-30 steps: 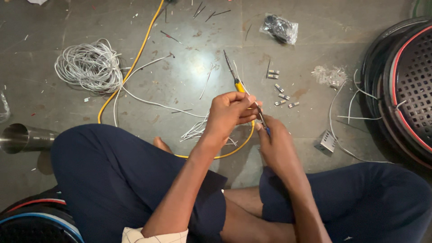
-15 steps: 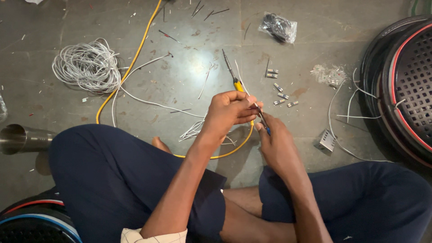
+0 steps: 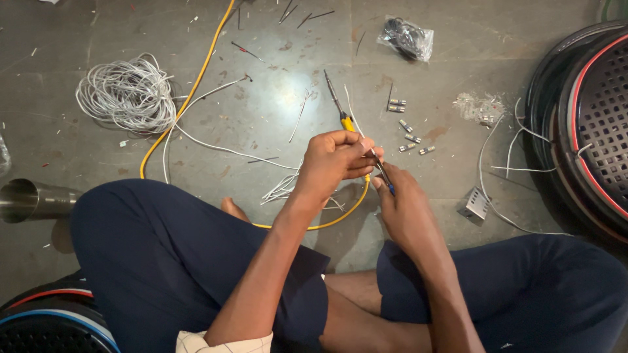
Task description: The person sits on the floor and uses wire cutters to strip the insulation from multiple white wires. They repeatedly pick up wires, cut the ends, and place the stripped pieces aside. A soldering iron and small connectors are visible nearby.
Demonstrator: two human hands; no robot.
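Observation:
I sit cross-legged on a grey floor. My left hand [image 3: 335, 160] is closed, pinching a thin white wire [image 3: 353, 117] that rises away from the fingers. My right hand [image 3: 404, 210] is just below and to the right, gripping a thin tool with a blue tip [image 3: 386, 182] that points up into the left hand's fingers. The two hands touch. A soldering iron with a yellow handle [image 3: 339, 104] lies on the floor just beyond them, partly hidden by the left hand.
A coil of white wire [image 3: 124, 91] lies far left, with a yellow cable [image 3: 190, 98] curving past it toward my legs. Several small metal cylinders [image 3: 409, 134] are scattered right of the hands. Also here: plastic bag [image 3: 405, 36], round black grilles [image 3: 589, 131], steel tube [image 3: 26, 199], small metal bracket [image 3: 477, 202].
The hands stay together in almost the same spot, with only small finger movement on the wire and tool. The view has shifted slightly.

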